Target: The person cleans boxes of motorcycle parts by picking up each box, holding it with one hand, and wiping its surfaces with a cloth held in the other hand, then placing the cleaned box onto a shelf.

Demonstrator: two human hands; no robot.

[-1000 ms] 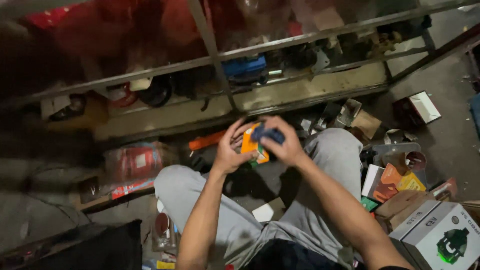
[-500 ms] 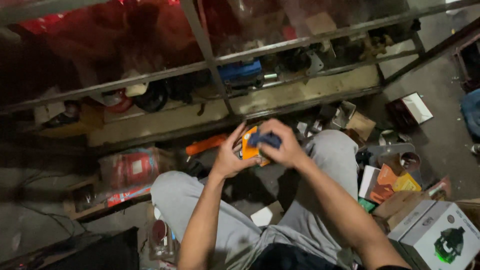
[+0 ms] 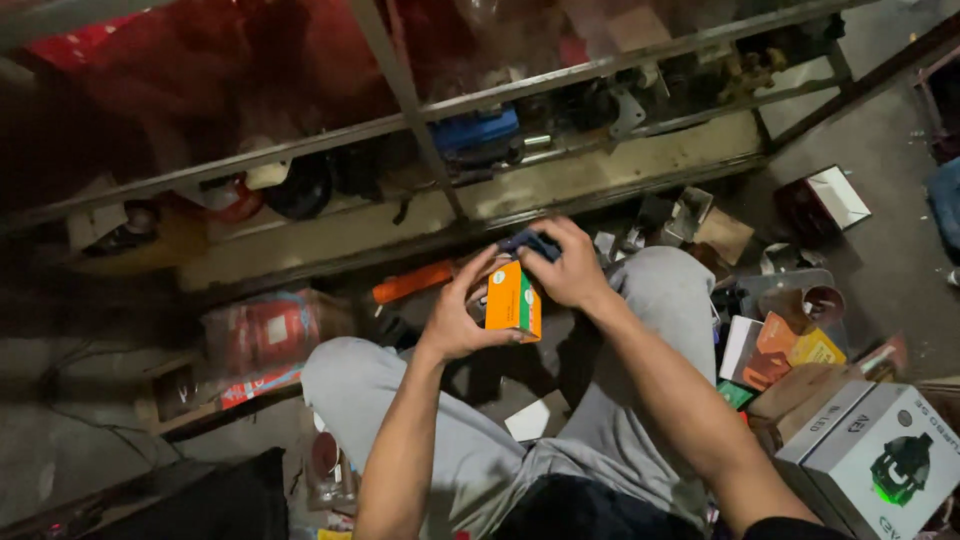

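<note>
I sit on the floor with my knees spread, in grey trousers. My left hand [image 3: 458, 318] grips a small orange box [image 3: 514, 300] with a green and white end, held upright between my knees. My right hand [image 3: 566, 266] is closed over the top of the box, with its fingers on a dark blue part [image 3: 528, 241] at the box's upper end. Both hands touch the box above the gap between my legs.
A metal-framed glass shelf [image 3: 420, 130] with dark parts and a blue box [image 3: 476, 130] stands ahead. Several open cartons [image 3: 775, 350] lie right of my knee, with a white and grey box [image 3: 880, 455] at lower right. A red packet [image 3: 265, 335] and an orange tool [image 3: 412, 282] lie left.
The orange box has turned so that its long orange side faces me. My hands have dropped slightly lower between my knees, and my right hand still covers the box's top.
</note>
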